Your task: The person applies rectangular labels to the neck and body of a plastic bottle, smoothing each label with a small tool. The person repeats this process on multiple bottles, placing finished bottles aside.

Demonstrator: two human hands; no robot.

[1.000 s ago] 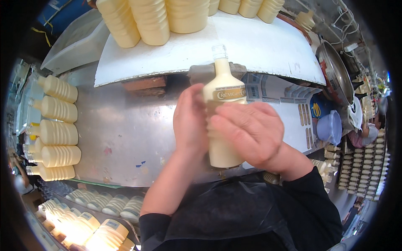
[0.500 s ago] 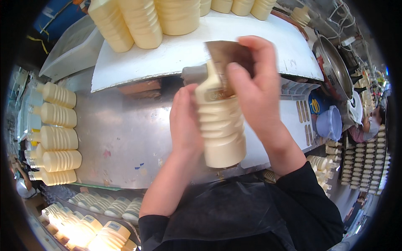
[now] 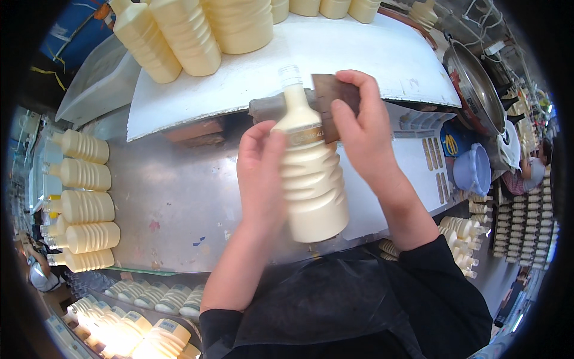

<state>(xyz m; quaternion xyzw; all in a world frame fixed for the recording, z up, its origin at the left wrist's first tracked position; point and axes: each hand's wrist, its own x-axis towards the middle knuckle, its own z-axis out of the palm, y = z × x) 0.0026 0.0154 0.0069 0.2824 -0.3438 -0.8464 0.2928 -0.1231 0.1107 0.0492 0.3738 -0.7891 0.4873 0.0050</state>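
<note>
A cream-coloured bottle (image 3: 314,194) with a wavy, ribbed body and a clear threaded neck stands nearly upright in front of me. My left hand (image 3: 260,173) is closed against its left side, with the fingers curled near the shoulder. Across the upper body runs a narrow brown-gold label (image 3: 306,136). Between the thumb and fingers of my right hand (image 3: 368,131) is a thin, flat dark-brown scraper-like piece (image 3: 329,99). Its lower edge meets the right end of the label. Behind the bottle, a grey block (image 3: 263,109) is partly hidden.
Several cream bottles (image 3: 186,39) stand on the white raised board (image 3: 394,60); more bottles (image 3: 86,206) lie along the left edge of the metal table (image 3: 167,191). On the right are a sheet of brown label strips (image 3: 442,186), a lilac bucket (image 3: 472,170) and a round metal pan (image 3: 475,84).
The brown piece has moved from across the bottle's neck and shoulder to the label's right end. The label and neck are now uncovered. My left hand stays on the bottle.
</note>
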